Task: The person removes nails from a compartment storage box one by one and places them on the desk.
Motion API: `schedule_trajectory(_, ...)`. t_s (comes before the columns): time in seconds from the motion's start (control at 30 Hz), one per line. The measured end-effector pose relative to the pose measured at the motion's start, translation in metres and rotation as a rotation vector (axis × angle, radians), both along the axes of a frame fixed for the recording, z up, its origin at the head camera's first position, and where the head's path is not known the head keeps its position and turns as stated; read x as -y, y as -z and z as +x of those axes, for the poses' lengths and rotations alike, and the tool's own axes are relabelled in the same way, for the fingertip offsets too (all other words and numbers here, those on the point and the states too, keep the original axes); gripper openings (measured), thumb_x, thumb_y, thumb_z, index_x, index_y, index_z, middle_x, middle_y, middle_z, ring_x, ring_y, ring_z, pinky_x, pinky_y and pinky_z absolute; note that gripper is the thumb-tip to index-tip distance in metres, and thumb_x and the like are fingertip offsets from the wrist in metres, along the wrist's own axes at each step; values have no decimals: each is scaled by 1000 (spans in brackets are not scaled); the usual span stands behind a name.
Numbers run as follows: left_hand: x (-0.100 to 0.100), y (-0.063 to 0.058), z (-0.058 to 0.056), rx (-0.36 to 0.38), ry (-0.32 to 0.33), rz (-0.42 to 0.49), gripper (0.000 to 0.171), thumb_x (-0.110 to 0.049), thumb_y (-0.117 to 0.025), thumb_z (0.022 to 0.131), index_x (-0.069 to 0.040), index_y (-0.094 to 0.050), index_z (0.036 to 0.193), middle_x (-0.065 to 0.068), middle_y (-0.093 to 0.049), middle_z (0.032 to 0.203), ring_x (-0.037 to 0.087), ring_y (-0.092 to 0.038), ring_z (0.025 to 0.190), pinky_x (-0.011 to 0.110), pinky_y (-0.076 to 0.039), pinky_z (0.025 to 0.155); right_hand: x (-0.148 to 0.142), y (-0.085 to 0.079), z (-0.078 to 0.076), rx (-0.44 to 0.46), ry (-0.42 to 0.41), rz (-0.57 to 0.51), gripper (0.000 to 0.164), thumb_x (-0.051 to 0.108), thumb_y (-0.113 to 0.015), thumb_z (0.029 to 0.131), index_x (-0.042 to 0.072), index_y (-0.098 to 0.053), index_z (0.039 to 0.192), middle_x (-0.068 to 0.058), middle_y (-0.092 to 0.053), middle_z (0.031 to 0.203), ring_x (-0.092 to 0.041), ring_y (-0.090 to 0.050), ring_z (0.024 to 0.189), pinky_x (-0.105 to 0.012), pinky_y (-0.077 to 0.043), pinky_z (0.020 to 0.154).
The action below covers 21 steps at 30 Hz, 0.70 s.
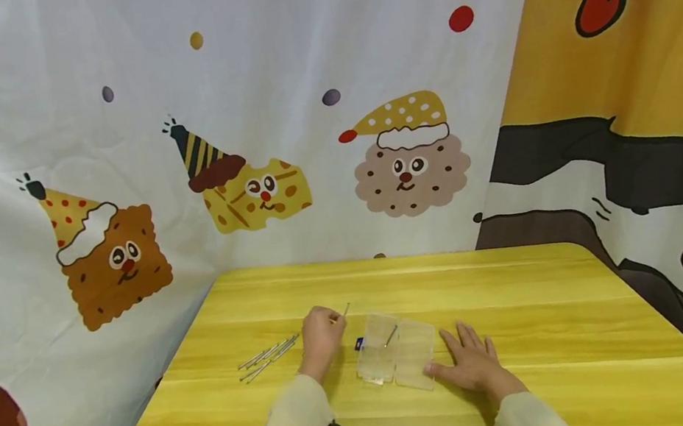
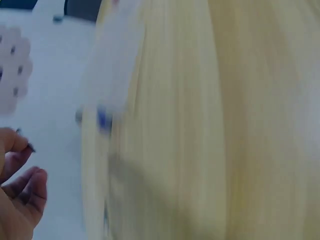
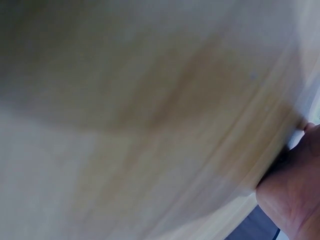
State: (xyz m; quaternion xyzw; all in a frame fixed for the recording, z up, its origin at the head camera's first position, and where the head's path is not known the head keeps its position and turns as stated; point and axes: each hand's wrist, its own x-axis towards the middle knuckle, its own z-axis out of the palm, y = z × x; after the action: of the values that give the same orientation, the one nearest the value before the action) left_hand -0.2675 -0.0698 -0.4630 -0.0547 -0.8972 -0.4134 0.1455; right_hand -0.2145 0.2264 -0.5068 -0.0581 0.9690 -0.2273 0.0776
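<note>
My left hand (image 1: 323, 339) is raised a little above the table, left of a clear plastic box (image 1: 375, 364). Between thumb and fingertips it pinches a thin metal nail (image 1: 346, 310); the left wrist view shows only a small dark end of it. The box lies unfolded, its transparent lid (image 1: 414, 354) laid out to the right, and a single nail (image 1: 391, 336) rests inside. My right hand (image 1: 473, 363) lies on the table with fingers spread, its thumb touching the lid's lower right edge. Several loose nails (image 1: 268, 357) form a small pile left of my left hand.
A yellow wood-grain table (image 1: 530, 302) carries everything. A small blue label (image 1: 358, 343) shows at the box's left side. Behind the table hangs a white cloth (image 1: 265, 68) printed with cartoon biscuits. The right wrist view is blurred, mostly tabletop.
</note>
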Motion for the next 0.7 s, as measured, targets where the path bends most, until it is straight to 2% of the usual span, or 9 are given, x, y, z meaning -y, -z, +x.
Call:
schedule_trajectory(0.13,56,0,5,25,15,-177,11,-2,-66,89,3,-73,82,15,-63,96,30,-60,91,47,-52,83,-2,4,0,-10,-8,-26,102,74,-52,86,3,-26,155,-31,-2,160,-50,1,146,-68,11,109)
schedule_trajectory(0.2,76,3,9,55,14,-231,20,-1,-63,90,1,-68,71,15,-62,97,28,-58,87,46,-51,82,-2,2,2,-13,-8,-42,102,73,-53,86,2,-28,154,-33,-3,159,-51,1,145,-68,12,109)
schedule_trajectory(0.27,91,7,13,88,5,-261,31,-2,-62,91,-4,-59,60,14,-59,95,24,-52,79,42,-49,75,-3,3,1,-22,-16,-44,102,73,-54,86,1,-28,154,-34,-4,159,-52,1,145,-69,12,108)
schedule_trajectory(0.37,102,11,18,150,1,-289,43,-2,-60,92,-10,-44,53,12,-55,92,21,-42,72,37,-39,64,-3,1,1,-17,-10,-48,103,73,-56,85,2,-29,154,-34,-4,159,-52,2,145,-69,13,108)
schedule_trajectory(0.4,105,13,20,167,2,-297,43,-2,-60,93,-11,-44,54,12,-54,92,21,-41,72,36,-38,63,-3,2,0,-17,-9,-51,103,73,-56,85,2,-29,154,-34,-4,159,-52,2,145,-68,13,108)
schedule_trajectory(0.6,110,20,22,188,-21,-401,25,-8,-67,93,-6,-66,68,9,-56,93,24,-48,80,38,-45,63,-5,7,-3,-1,2,-29,107,79,-50,83,6,-25,157,-29,-1,161,-47,3,147,-66,12,110)
schedule_trajectory(0.7,112,23,21,188,-38,-449,19,-11,-70,91,-4,-71,74,8,-55,90,25,-51,80,39,-49,64,-5,9,-2,-2,1,-35,106,79,-50,83,6,-25,157,-29,-1,161,-48,3,147,-66,12,110)
